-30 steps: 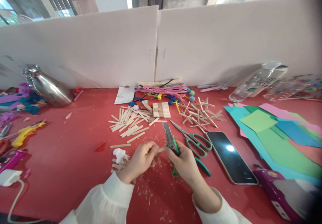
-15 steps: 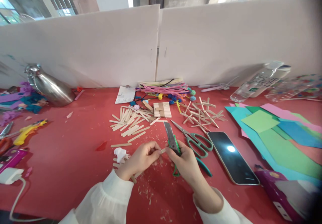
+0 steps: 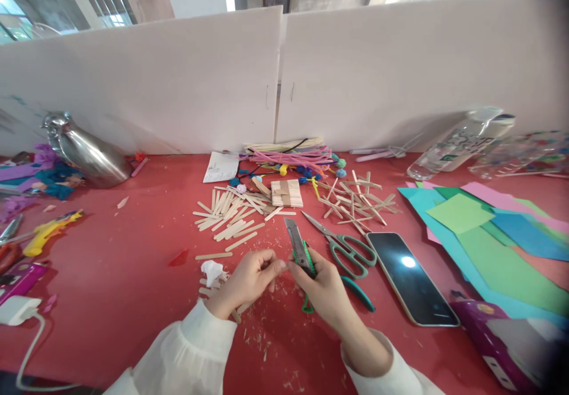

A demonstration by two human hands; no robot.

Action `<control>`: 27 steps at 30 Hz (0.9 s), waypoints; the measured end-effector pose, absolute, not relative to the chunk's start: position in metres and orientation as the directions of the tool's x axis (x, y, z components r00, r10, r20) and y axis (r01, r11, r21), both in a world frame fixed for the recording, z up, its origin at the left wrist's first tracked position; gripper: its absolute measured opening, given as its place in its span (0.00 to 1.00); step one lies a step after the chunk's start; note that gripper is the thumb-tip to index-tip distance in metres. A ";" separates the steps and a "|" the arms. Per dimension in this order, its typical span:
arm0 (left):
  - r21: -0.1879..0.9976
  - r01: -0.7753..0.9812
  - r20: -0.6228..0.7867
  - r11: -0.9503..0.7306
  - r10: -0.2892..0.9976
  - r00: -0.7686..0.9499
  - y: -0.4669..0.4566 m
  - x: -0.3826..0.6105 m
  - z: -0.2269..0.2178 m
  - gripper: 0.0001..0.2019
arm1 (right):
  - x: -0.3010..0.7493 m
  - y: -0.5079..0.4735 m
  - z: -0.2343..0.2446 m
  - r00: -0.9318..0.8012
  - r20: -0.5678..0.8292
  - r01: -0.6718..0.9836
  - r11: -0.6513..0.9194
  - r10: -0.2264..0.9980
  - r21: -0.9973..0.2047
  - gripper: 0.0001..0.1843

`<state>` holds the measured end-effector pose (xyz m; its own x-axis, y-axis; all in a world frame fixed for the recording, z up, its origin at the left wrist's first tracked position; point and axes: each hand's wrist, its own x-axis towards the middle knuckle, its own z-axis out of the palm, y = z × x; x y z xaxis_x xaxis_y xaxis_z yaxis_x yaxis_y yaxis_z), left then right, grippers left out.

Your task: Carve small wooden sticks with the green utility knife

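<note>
My left hand [image 3: 249, 282] is closed in a pinch on a short piece of wooden stick [image 3: 281, 263], held just above the red table [image 3: 111, 265]. My right hand [image 3: 324, 288] grips a green utility knife [image 3: 299, 247] with its grey blade pointing away from me; its thumb meets the stick piece beside the left fingertips. Wood shavings [image 3: 271, 330] lie scattered on the table under and in front of both hands. A crumpled white scrap [image 3: 212, 272] lies just left of my left hand.
Loose craft sticks [image 3: 229, 214], a small glued stick panel [image 3: 287, 193], crossed sticks [image 3: 355, 202], pipe cleaners [image 3: 293, 158], green scissors [image 3: 344, 247], a phone [image 3: 411, 276], coloured paper [image 3: 484, 235], a plastic bottle [image 3: 457, 143], a metal jug [image 3: 86, 152], a yellow glue gun [image 3: 48, 232]. White partition [image 3: 275, 81] behind.
The knife has shifted slightly left and closer to my left fingertips. Both hands stay together over the same spot.
</note>
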<state>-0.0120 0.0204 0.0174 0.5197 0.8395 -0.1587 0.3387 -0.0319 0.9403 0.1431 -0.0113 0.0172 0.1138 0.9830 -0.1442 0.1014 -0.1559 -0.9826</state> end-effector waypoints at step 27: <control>0.970 0.236 -0.177 0.062 0.844 0.506 0.025 -0.015 0.028 0.18 | 0.157 -0.007 0.020 0.213 -0.075 0.064 -0.090 0.974 -0.994 0.11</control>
<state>-0.0149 0.0246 0.0276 0.5057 0.8443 -0.1774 0.2359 0.0624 0.9698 0.1573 -0.0074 0.0204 0.2130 0.9742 -0.0745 0.0642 -0.0900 -0.9939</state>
